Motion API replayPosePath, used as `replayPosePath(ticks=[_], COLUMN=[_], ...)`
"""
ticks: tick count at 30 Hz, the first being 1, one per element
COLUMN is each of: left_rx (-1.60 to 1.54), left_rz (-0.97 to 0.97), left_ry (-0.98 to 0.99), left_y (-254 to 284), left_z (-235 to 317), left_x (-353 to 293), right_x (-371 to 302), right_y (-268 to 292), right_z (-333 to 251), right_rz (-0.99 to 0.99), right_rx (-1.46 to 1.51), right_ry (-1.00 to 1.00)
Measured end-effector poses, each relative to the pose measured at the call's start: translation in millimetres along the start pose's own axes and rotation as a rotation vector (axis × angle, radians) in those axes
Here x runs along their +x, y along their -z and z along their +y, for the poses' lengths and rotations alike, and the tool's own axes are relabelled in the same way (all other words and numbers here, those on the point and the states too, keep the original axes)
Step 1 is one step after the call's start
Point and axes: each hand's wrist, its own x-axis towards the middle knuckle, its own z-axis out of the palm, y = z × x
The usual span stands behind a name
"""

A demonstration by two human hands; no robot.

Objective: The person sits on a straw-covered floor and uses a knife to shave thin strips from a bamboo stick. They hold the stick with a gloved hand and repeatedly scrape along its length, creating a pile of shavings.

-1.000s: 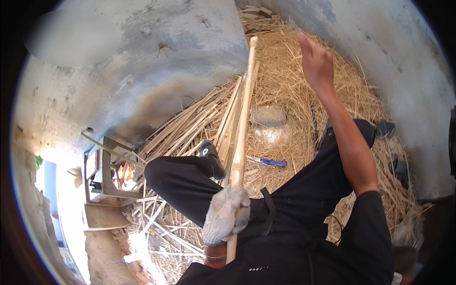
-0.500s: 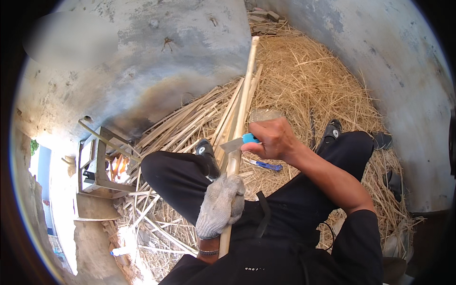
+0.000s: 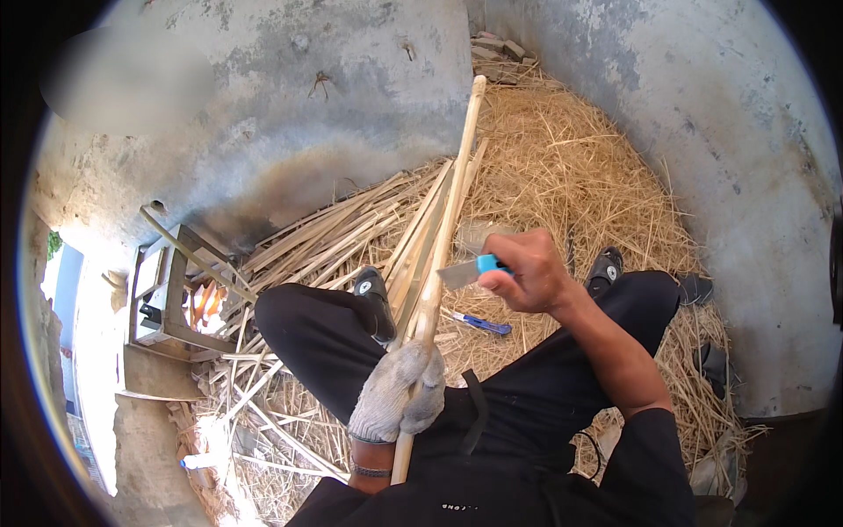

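Note:
A long, pale wooden pole (image 3: 457, 189) slants up from my lap toward the far wall. My left hand (image 3: 399, 395), in a grey knitted glove, is wrapped round its lower part. Bare, my right hand (image 3: 533, 270) grips a knife (image 3: 458, 275) with a light blue handle and a broad, flat blade. The blade points left, and its tip is at the pole's right side, above the glove; whether it touches I cannot tell. Between my feet, a blue box cutter (image 3: 482, 323) lies on the straw.
Loose straw (image 3: 562, 167) covers the floor ahead and to the right. Long split strips (image 3: 325, 233) are heaped at the far left. A wooden frame (image 3: 171, 299) stands left of my knee. Plastered walls (image 3: 685, 158) rise around me, and bricks (image 3: 500, 48) lie in the far corner.
My right hand has moved right and slightly down with the knife, drawing the blade from across the pole to its right side. The left hand still holds the pole.

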Motion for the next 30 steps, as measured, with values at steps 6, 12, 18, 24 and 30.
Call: replayPosePath(ticks=[6, 12, 18, 24, 30], left_rx=[0.132, 0.177, 0.068, 0.114, 0.156], left_rz=[0.033, 0.134, 0.061, 0.020, 0.096], left_ry=[-0.038, -0.067, 0.016, 0.021, 0.112], left_y=[-5.9, -4.3, 1.1, -2.8, 1.8], left_z=[-6.1, -4.2, -10.3, -13.2, -14.8], left_x=[-2.7, -0.1, -4.4, -8.8, -27.4], right_x=[-4.8, 9.4, 31.9, 26.0, 28.5], right_y=[-16.5, -22.1, 6.9, 14.7, 81.2], right_z=[3.7, 48.5, 92.9, 105.6, 178.6], right_rz=[-0.003, 0.064, 0.381, 0.198, 0.538], right_rx=[-0.177, -0.377, -0.487, -0.462, -0.379], right_ry=[-0.102, -0.106, -0.303, -0.397, -1.031])
